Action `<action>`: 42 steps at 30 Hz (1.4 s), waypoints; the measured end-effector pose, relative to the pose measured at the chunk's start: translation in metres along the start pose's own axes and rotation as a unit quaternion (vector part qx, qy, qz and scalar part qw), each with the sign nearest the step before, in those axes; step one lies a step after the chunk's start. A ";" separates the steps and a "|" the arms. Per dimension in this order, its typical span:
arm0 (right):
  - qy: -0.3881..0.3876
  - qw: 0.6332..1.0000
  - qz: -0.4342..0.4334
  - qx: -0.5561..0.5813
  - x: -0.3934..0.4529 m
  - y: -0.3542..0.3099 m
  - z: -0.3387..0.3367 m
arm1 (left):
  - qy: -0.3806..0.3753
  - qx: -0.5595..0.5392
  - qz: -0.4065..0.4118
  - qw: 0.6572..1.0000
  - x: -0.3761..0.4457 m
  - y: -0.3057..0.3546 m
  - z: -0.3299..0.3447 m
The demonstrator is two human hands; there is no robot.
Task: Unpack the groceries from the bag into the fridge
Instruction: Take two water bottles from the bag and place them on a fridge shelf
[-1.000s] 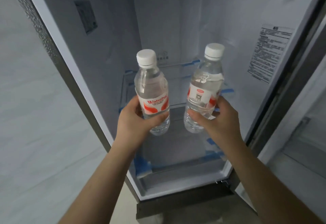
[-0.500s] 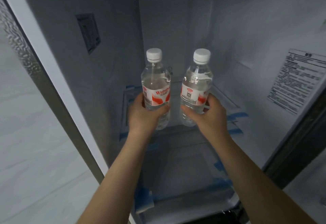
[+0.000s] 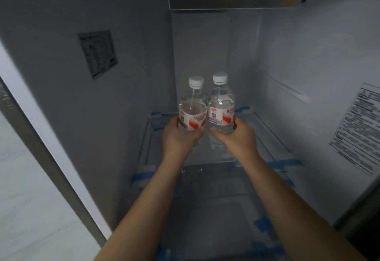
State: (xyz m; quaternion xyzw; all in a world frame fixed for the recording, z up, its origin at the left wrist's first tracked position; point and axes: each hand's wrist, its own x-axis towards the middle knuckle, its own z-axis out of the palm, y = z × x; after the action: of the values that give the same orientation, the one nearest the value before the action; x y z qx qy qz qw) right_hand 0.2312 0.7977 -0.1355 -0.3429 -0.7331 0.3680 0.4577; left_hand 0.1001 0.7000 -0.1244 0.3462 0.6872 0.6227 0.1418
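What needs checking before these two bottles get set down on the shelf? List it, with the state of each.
1. Left hand gripping the left bottle: ok.
2. Right hand gripping the right bottle: ok.
3. Both bottles upright, white caps on: ok.
4. Gap between the bottles: not ok, they appear to touch side by side.
5. Glass shelf free of other items where it shows: ok.
6. Bottle bases resting on the shelf: cannot tell, the hands hide them.

The left bottle (image 3: 192, 112) carries a red, partly readable "Wahaha" label.
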 end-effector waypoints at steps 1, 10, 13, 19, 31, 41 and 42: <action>-0.001 1.000 0.003 0.003 0.005 0.003 0.001 | 0.008 0.001 -0.004 1.000 0.006 -0.002 0.002; 0.014 1.000 0.012 0.008 0.055 0.032 0.024 | 0.049 0.056 -0.006 0.997 0.057 -0.006 0.019; -0.001 1.000 0.008 0.015 0.074 0.039 0.035 | 0.050 0.066 -0.006 0.997 0.072 -0.013 0.024; -0.039 0.999 0.000 0.019 0.099 0.043 0.044 | 0.020 0.115 -0.017 0.993 0.101 -0.022 0.028; -0.079 0.997 0.005 -0.017 0.108 0.044 0.047 | -0.004 0.148 0.025 0.989 0.114 -0.032 0.037; -0.112 0.958 0.080 -0.253 0.094 0.050 0.043 | -0.068 0.268 -0.058 0.959 0.111 -0.051 0.043; -0.120 0.952 0.089 -0.269 0.090 0.047 0.040 | -0.057 0.287 -0.062 0.954 0.119 -0.068 0.047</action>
State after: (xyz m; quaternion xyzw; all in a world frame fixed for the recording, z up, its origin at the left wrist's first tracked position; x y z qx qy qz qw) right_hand 0.1712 0.8877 -0.1502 -0.4704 -0.8211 0.2343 0.2230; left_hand 0.0233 0.8142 -0.1697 0.3637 0.8480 0.3684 0.1134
